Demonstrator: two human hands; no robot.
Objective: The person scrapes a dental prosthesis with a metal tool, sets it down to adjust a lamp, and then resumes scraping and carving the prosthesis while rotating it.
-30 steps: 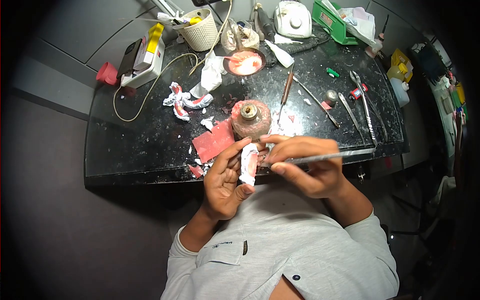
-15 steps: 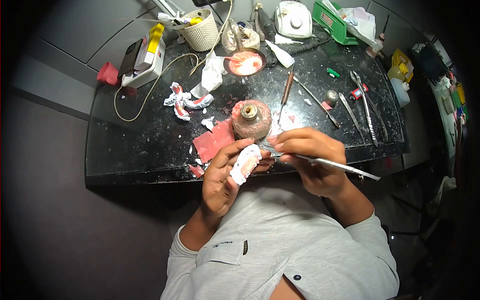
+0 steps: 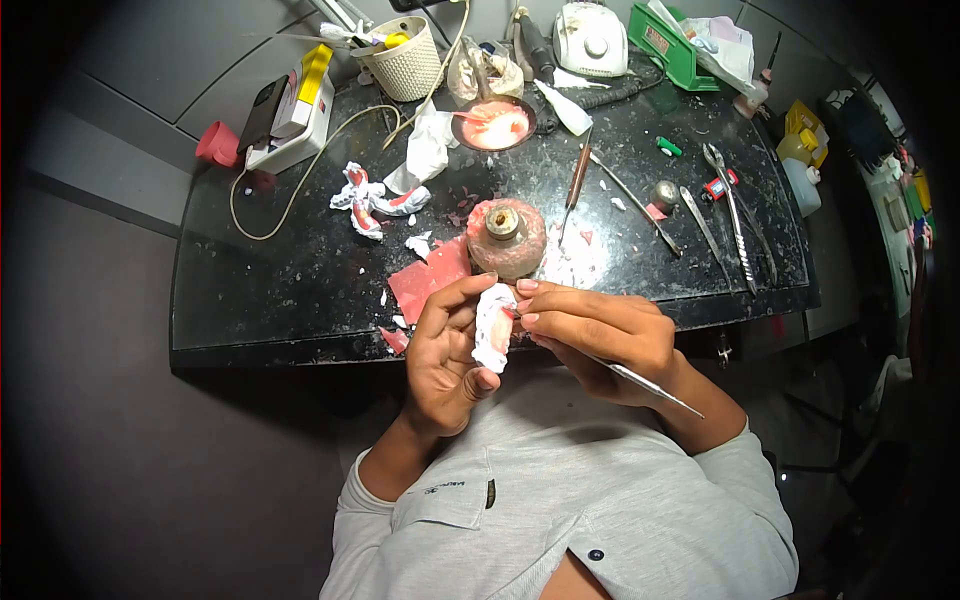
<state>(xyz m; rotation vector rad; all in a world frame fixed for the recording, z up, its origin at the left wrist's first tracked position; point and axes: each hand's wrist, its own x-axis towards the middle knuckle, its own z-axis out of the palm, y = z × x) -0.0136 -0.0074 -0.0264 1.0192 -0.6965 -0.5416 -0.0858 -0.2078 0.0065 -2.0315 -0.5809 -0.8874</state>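
A white moulded piece [image 3: 492,330] with a pink inner area is held between the fingers and thumb of my left hand [image 3: 443,360]. Closed round a thin metal tool [image 3: 650,387], my right hand [image 3: 610,335] has its fingertips at the right edge of the white piece, by a small red-pink spot. The tool's handle points down to the right; its working end is hidden by the fingers. Just beyond both hands stands a round burner [image 3: 506,240] with pink residue. A pink sheet [image 3: 428,283] lies left of it on the black table.
Beyond the burner is a pan [image 3: 494,124] of pink material. White and red pieces [image 3: 362,203] lie at the left. A brown-handled tool [image 3: 578,178], metal pliers [image 3: 735,210] and a metal ball [image 3: 664,194] lie at the right. A green bin [image 3: 672,45] stands behind.
My right hand has moved left, bringing its fingertips to the white piece, and the tool handle tilts more steeply downward. The white piece has turned more upright in my left hand.
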